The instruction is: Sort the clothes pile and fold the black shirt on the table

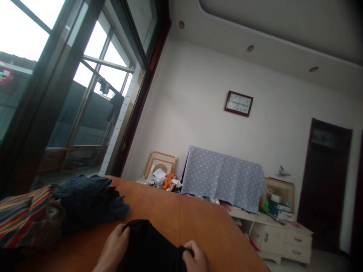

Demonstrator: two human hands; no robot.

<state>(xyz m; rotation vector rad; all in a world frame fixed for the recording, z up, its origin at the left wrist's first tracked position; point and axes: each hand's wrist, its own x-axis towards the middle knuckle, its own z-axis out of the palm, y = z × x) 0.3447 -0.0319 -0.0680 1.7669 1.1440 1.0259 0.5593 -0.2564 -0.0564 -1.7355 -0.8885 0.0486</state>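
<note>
A piece of black cloth (151,247) is stretched between my two hands, low in the view over the wooden table. My left hand (115,243) pinches its upper left corner between thumb and fingers. At the right edge, my right hand (195,257) has its fingers curled round a bunched part of the same cloth. The cloth's lower part runs out of the frame, so what kind of garment it is does not show. To the left of my left hand lies a heap of dark blue clothes (87,200), beside a striped cloth (28,213) in red, yellow and grey.
The orange-brown table (198,215) reaches forward from me. Past its far edge stands a white cabinet (283,240), with a spotted blue-grey cover (224,173) draped over something on top. A wall clock (239,103) hangs above. Tall glass windows (85,98) line the left side.
</note>
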